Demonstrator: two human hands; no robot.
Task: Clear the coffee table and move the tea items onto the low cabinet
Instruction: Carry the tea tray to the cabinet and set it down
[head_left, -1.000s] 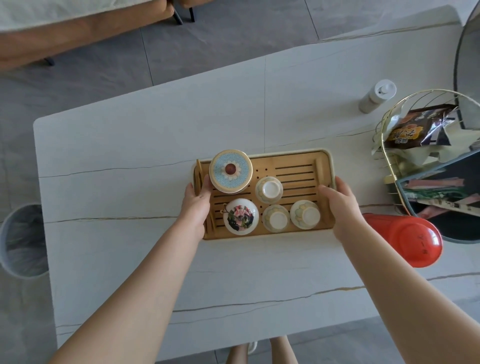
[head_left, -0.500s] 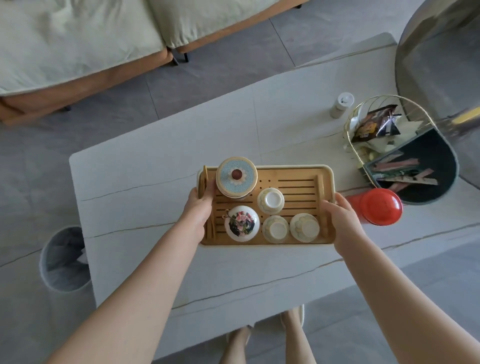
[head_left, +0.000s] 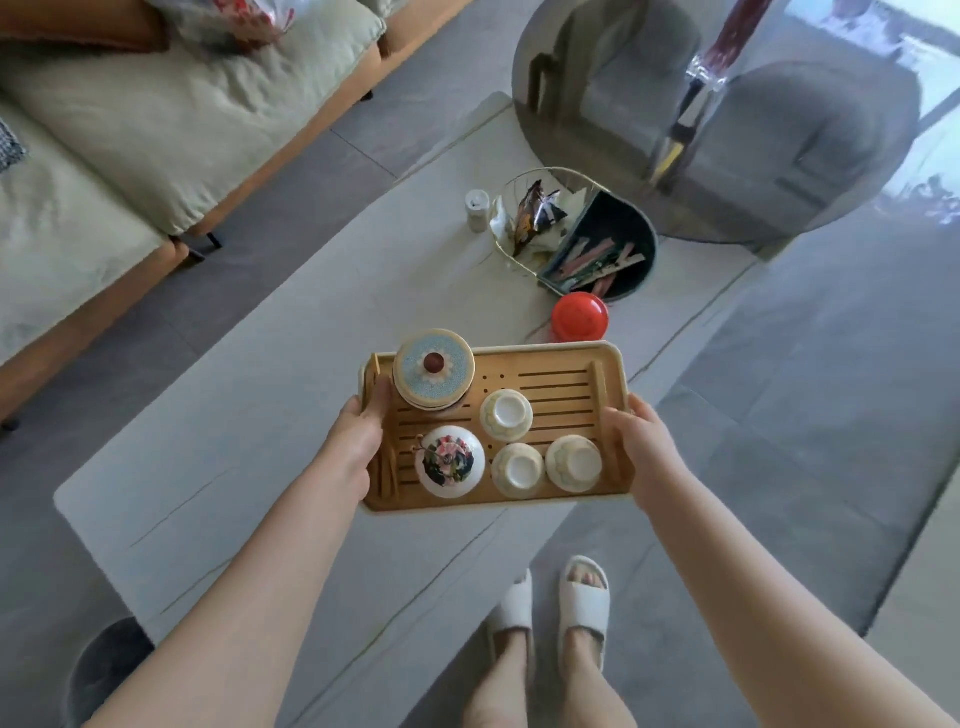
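left hand (head_left: 358, 434): gripped the left short edge of the tray (head_left: 561, 374), thumb lying on top inside the rim beside the lidded jar (head_left: 434, 370), other fingers hidden under the edge
right hand (head_left: 641, 441): gripped the right short edge, thumb over the rim, fingers curled under, tips not visible
arms: both reached forward and down, forearms bare, roughly symmetric, wrists about level
tray: wooden, slatted, held roughly level, partly above the near edge of the coffee table (head_left: 291, 395) and partly out over the floor; contact with the tabletop could not be told
on tray: lidded jar at far left, painted bowl (head_left: 451, 461) upside down at near left, three small cups (head_left: 506, 414) upside down to its right
still on table: red lid (head_left: 580, 316) just past the tray, wire basket (head_left: 535, 218) of snack packets, dark dish (head_left: 608, 254), small white bottle (head_left: 477, 209)
floor: slippers (head_left: 584, 597) below the tray, bin (head_left: 104, 670) at lower left
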